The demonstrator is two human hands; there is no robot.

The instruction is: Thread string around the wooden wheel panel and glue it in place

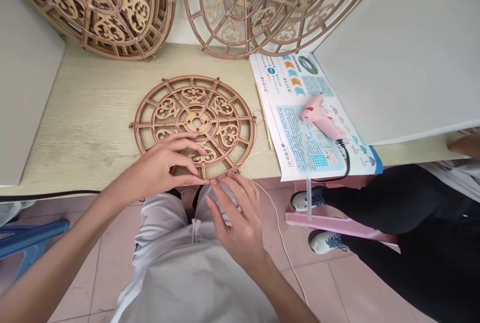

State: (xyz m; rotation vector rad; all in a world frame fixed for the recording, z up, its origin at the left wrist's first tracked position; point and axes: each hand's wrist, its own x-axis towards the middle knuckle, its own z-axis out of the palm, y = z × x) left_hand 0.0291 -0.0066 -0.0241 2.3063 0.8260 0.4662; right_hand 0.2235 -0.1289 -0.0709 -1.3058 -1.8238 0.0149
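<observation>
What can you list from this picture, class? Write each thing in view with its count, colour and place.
wooden openwork wheel: 1, tan, flat on the desk, centre
larger openwork panels: at least 2, tan, along the top, behind the desk
desk: 1, pale wood, across the middle
printed leaflet: 1, white and blue, right of the wheel
hot glue gun: 1, pink, on the leaflet
cord: 1, white, below the desk edge, right of centre
stool: 1, blue, lower left
co-worker's legs: 2, black trousers, lower right
left hand: 1, on the wheel
right hand: 1, fingers at the wheel's near rim
</observation>
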